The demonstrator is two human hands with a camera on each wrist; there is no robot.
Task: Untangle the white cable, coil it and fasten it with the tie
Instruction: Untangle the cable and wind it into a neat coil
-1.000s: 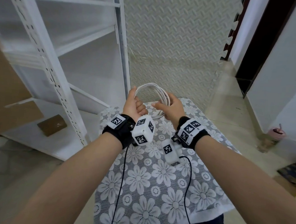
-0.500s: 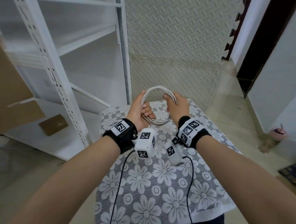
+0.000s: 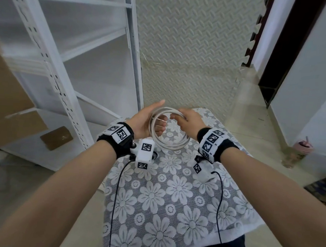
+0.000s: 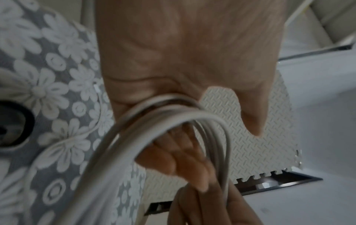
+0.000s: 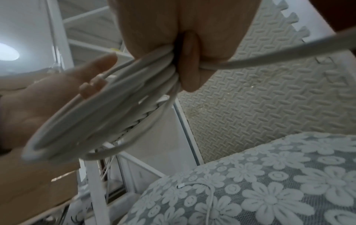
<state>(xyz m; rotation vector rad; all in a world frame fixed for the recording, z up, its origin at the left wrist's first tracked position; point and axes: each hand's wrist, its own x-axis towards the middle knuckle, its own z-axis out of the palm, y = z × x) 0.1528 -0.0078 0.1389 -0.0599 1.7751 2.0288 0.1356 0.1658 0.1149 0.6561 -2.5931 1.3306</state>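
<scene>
Above the lace-patterned floral tablecloth (image 3: 174, 188), the smooth white cable (image 3: 168, 142), wound into round loops, is held up: gripped in the right hand (image 3: 188, 122) and hooked by the left hand (image 3: 145, 122), fingers curled through, thumb straight.

White metal shelving (image 3: 68, 68) stands left of an embossed foam-mat wall (image 3: 194, 46).

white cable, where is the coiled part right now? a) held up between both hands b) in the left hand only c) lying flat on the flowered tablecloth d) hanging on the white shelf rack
a: the white cable hangs as a coil above the tablecloth, the right hand gripping its bundled loops and the left hand holding the other side with fingers through the loop.
</scene>
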